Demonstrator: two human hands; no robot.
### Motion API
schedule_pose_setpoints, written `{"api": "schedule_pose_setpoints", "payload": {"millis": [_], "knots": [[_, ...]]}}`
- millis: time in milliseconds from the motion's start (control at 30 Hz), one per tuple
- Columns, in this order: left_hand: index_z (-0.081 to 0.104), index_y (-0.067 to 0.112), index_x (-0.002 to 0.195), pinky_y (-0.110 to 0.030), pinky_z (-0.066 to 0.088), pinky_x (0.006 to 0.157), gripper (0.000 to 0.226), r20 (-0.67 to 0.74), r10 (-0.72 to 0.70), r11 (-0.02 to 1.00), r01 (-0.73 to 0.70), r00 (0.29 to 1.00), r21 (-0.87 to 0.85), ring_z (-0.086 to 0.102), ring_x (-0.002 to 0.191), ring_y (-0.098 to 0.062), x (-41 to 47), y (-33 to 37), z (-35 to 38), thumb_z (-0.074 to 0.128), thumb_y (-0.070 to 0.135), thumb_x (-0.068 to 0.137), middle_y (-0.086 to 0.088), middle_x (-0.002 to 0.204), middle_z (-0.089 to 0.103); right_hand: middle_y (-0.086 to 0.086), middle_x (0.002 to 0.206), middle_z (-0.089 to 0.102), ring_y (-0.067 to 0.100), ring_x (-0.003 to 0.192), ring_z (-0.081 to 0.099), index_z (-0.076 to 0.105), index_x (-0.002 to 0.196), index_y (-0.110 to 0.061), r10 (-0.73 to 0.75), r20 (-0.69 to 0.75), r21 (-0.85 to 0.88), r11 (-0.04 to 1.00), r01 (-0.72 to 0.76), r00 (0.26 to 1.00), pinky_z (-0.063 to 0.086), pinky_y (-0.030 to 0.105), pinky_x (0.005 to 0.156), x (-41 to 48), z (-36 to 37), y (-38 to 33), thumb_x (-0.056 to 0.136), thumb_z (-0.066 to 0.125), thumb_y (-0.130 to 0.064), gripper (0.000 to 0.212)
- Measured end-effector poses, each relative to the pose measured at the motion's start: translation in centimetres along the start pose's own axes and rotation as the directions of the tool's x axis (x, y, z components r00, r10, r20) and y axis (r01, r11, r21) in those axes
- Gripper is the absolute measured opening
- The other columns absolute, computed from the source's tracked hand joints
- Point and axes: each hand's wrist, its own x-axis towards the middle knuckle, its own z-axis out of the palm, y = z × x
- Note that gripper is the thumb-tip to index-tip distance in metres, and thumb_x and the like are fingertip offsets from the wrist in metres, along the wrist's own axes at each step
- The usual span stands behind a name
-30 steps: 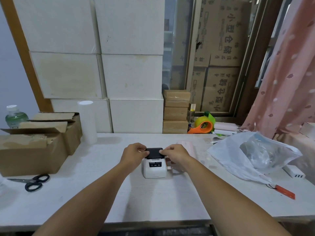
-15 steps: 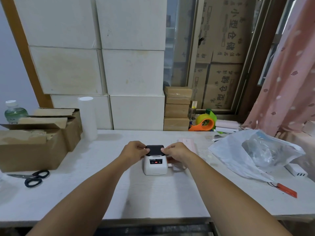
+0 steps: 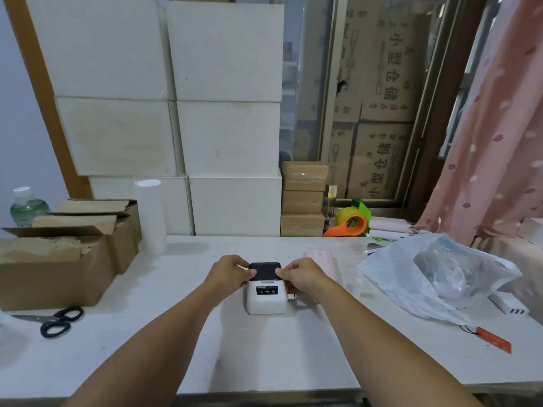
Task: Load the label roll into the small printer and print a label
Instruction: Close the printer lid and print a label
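A small white printer (image 3: 266,299) with a black lid (image 3: 264,271) stands in the middle of the white table (image 3: 264,353). My left hand (image 3: 227,274) grips the lid's left side, thumb on top. My right hand (image 3: 302,276) holds the lid's right side, thumb resting on the black top. The lid looks down on the printer body. The label roll is not visible; it may be hidden inside. A small orange and pink item (image 3: 289,290) shows just right of the printer under my right hand.
Open cardboard boxes (image 3: 58,259) and black scissors (image 3: 55,320) lie at the left. A white paper roll (image 3: 150,215) stands behind. A plastic bag (image 3: 432,277), white charger (image 3: 508,304), orange tag (image 3: 493,339) and tape dispenser (image 3: 349,224) are at the right.
Both hands stay on the printer's lid; my thumbs have shifted onto its top. The camera has dipped slightly, so the scene sits a little differently.
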Motion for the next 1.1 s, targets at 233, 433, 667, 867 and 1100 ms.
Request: {"api": "schedule_pose_setpoints", "payload": {"millis": [233, 433, 667, 867, 1100], "knots": [[0.069, 0.011, 0.124, -0.022, 0.051, 0.068, 0.034, -0.012, 0.020, 1.000, -0.020, 1.000, -0.004, 0.066, 0.066, -0.013, -0.2, 0.5, 0.0, 0.077, 0.019, 0.092, -0.007, 0.093, 0.076, 0.010, 0.104, 0.081, 0.023, 0.094, 0.079, 0.075, 0.112, -0.009, 0.000, 0.099, 0.075, 0.997, -0.007, 0.995, 0.063, 0.042, 0.098, -0.6, -0.8, 0.4, 0.097, 0.077, -0.024, 0.022], [0.072, 0.012, 0.125, -0.039, 0.060, 0.089, 0.035, -0.019, 0.025, 1.000, -0.025, 1.000, -0.016, 0.066, 0.072, -0.019, -0.2, 0.0, 0.0, 0.077, 0.021, 0.092, -0.005, 0.089, 0.077, 0.009, 0.112, 0.078, 0.020, 0.098, 0.076, 0.070, 0.123, -0.008, 0.003, 0.223, 0.038, 0.999, -0.012, 0.975, 0.063, 0.029, 0.089, -1.6, -2.2, 0.3, 0.092, 0.081, -0.013, 0.033], [0.070, 0.011, 0.128, -0.030, 0.058, 0.079, 0.035, -0.028, 0.011, 0.999, -0.012, 1.000, -0.043, 0.065, 0.074, -0.018, -0.3, 0.0, 0.3, 0.075, 0.019, 0.094, -0.010, 0.101, 0.077, 0.001, 0.100, 0.072, 0.014, 0.085, 0.071, 0.069, 0.112, -0.013, -0.022, 0.215, -0.013, 1.000, 0.025, 0.976, 0.061, 0.026, 0.082, -2.2, -1.4, 0.3, 0.083, 0.088, -0.017, 0.034], [0.071, 0.011, 0.127, -0.026, 0.056, 0.072, 0.034, -0.025, -0.014, 0.994, 0.011, 1.000, -0.111, 0.065, 0.071, -0.017, -0.1, -0.2, 0.5, 0.076, 0.017, 0.093, -0.006, 0.091, 0.075, 0.000, 0.108, 0.070, 0.011, 0.088, 0.070, 0.063, 0.128, -0.014, -0.019, 0.169, -0.070, 0.997, 0.031, 0.985, 0.058, 0.027, 0.081, -2.0, -1.0, 0.4, 0.078, 0.089, -0.024, 0.056], [0.070, 0.008, 0.125, -0.041, 0.060, 0.098, 0.034, 0.025, -0.044, 0.951, 0.050, 0.999, -0.307, 0.072, 0.096, -0.027, 0.3, -0.9, 0.7, 0.077, 0.011, 0.092, -0.013, 0.098, 0.076, 0.003, 0.115, 0.071, 0.016, 0.092, 0.073, 0.064, 0.118, -0.018, 0.000, 0.175, -0.037, 0.999, 0.007, 0.985, 0.061, 0.039, 0.097, -1.5, -1.0, 0.5, 0.072, 0.090, -0.023, 0.053]]}}
